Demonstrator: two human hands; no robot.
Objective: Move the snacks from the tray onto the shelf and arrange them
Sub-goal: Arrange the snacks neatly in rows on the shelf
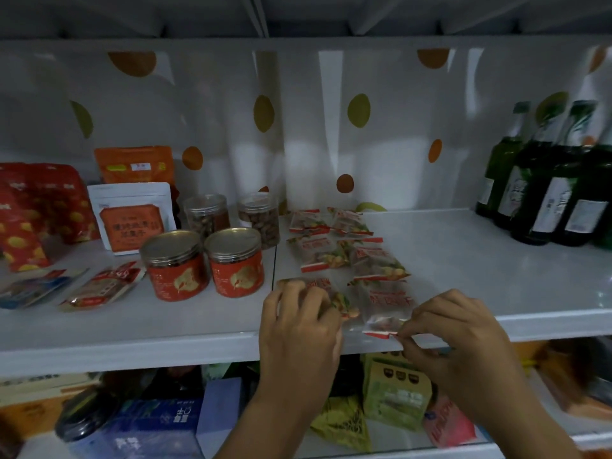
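Broad white shelf (pixel 463 260), with plenty of bare room to the right as far as the green bottles (pixel 543 200), well apart from the work. Tighter on the left, with two red-labelled jars (pixel 205 263) standing just beside the snack packets (pixel 331 246), laid flat in two columns running back toward the wall. No tray in view.

Nearest the front lip, two more of the same:
- **Left packet** (pixel 334 298), gripped under the curled fingers of the left hand (pixel 298 329).
- **Right packet** (pixel 385 304), pinched at its red end by the right hand (pixel 463 339).

Seems to reach the very lip at that red end, so likely to slide off toward the lower shelf if let go there; better pushed back first. Glossy film too, probably slippery: apt to skid into the row behind and skew it. Some risk as well of nudging the nearer jar with any leftward drift of the left hand. Safest room for shifting: rightward and back.
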